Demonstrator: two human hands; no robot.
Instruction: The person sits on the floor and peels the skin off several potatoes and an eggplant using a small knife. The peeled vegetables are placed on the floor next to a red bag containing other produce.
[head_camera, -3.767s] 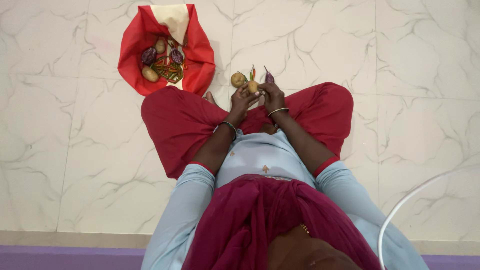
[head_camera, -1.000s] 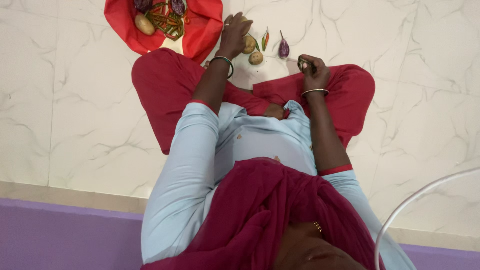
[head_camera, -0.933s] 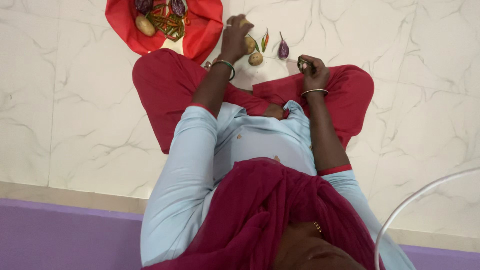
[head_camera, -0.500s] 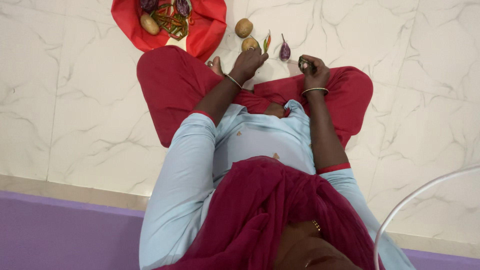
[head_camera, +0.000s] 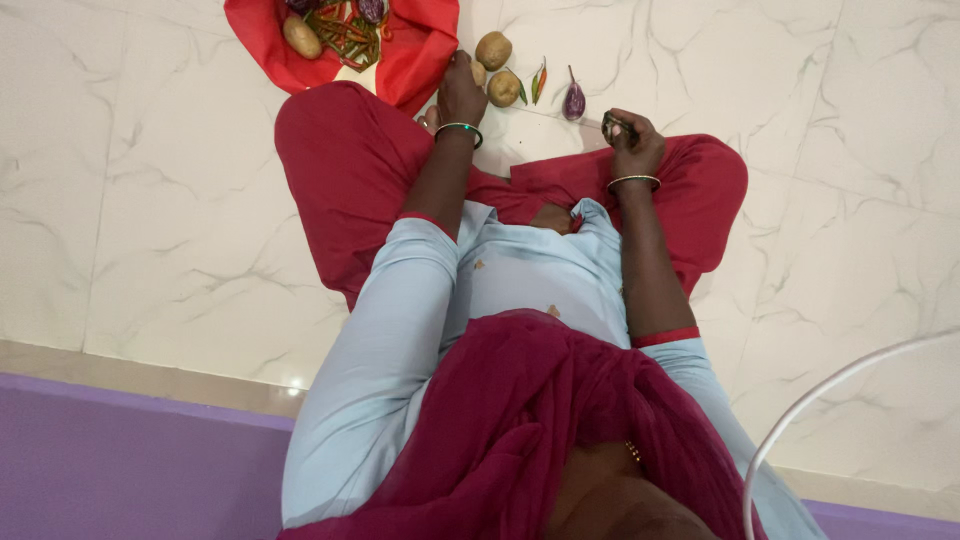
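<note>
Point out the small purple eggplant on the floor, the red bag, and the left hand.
small purple eggplant (head_camera: 574, 102), head view, on its rounded body.
red bag (head_camera: 420, 45), head view, on its right cloth wall.
left hand (head_camera: 461, 95), head view, on the back of the hand.

Red bag (head_camera: 420, 45) cut off by top edge; object in right hand (head_camera: 632, 140) too small to tell

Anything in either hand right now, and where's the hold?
Right hand is closed on a small dark object; what it is and where the hold sits cannot be told. Left hand touches a potato on the floor; a hold cannot be told.
</note>
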